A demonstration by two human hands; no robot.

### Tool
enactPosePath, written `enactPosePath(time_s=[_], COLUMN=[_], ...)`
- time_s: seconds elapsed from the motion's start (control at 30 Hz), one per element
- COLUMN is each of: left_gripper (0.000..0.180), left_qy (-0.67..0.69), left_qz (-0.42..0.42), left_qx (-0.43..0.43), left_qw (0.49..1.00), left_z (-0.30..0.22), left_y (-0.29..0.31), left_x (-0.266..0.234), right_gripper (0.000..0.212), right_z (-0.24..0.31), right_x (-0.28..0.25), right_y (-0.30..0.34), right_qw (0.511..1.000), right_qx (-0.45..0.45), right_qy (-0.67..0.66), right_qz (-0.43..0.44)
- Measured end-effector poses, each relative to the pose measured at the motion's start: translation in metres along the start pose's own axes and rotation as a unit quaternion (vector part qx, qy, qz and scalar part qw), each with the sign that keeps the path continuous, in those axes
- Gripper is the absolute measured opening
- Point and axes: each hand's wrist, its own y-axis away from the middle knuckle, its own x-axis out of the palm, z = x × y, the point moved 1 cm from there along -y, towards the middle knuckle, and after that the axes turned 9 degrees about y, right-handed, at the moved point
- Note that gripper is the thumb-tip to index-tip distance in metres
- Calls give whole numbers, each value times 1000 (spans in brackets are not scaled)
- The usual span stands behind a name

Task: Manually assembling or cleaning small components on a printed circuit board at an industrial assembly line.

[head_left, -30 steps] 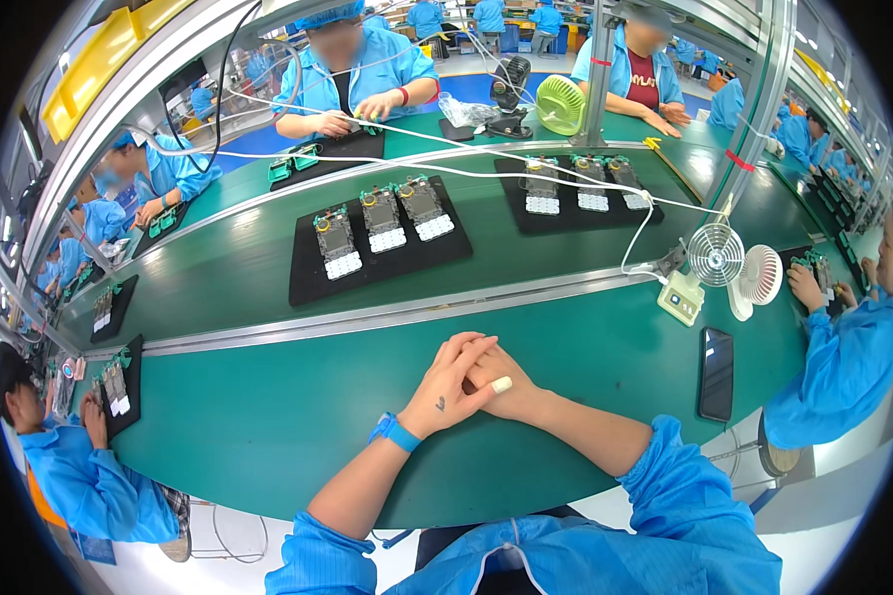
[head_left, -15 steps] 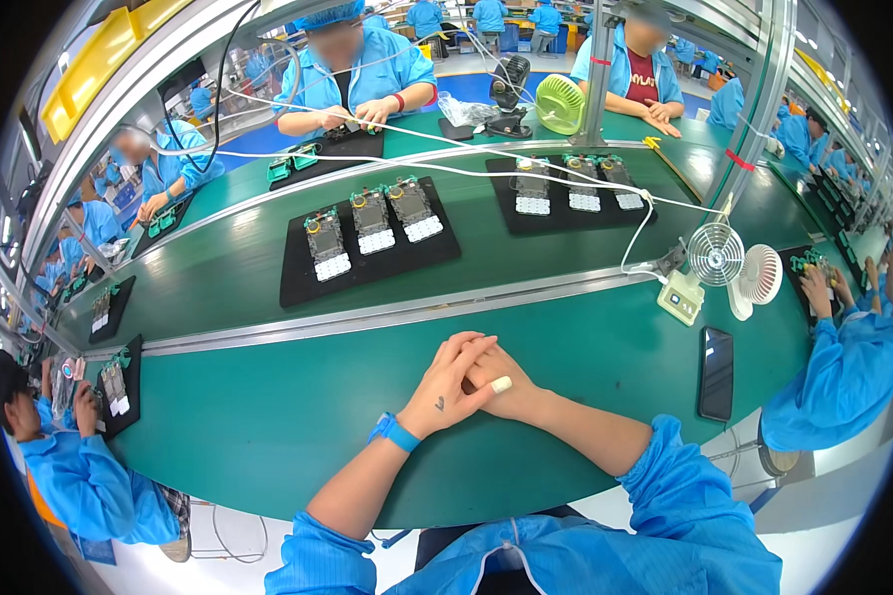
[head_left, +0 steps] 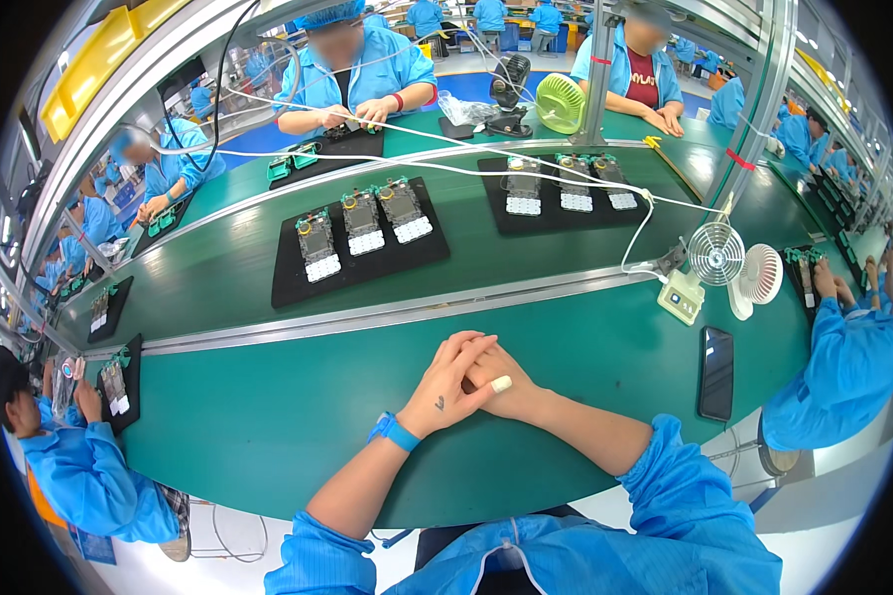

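My left hand (head_left: 448,385) lies over my right hand (head_left: 501,375) on the green tabletop (head_left: 268,426). Its fingers stretch across the back of the right hand, and a pale finger cot covers the thumb tip. A blue band circles my left wrist. The right hand's fingers are mostly hidden beneath the left. No object shows in either hand. Beyond them, on the green conveyor belt (head_left: 198,297), a black mat (head_left: 367,270) carries three phone-like circuit assemblies with white pads. Farther right, another black mat (head_left: 556,223) bears three more.
A dark phone (head_left: 716,375) lies to the right of my hands. Small fans (head_left: 715,254) and a pale power box (head_left: 681,298) sit by the metal rail (head_left: 417,309). White cables hang across the belt. Co-workers in blue sit left, right and opposite, with metal posts (head_left: 754,129) between.
Both mats on the belt have shifted slightly left. The right-hand co-worker's hands have moved over their assembly, and the left-hand co-worker's arm has shifted. My hands stay still.
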Motion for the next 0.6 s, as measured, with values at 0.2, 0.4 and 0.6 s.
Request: enactPosePath(time_s=[0.2, 0.4, 0.6], left_gripper=[53, 37, 36], left_qy=[17, 173, 54], left_qz=[-36, -239, -227], left_qx=[2, -118, -84], left_qw=[999, 948, 969], left_z=[-2, 35, 26], left_y=[-1, -1, -11], left_x=[7, 14, 25], right_gripper=[23, 22, 33], right_z=[-4, -51, -167], right_x=[-2, -26, -29], right_y=[7, -27, -89], right_qw=[999, 981, 905], right_qx=[23, 185, 273], right_qy=[36, 33, 318], right_qz=[1, -42, -70])
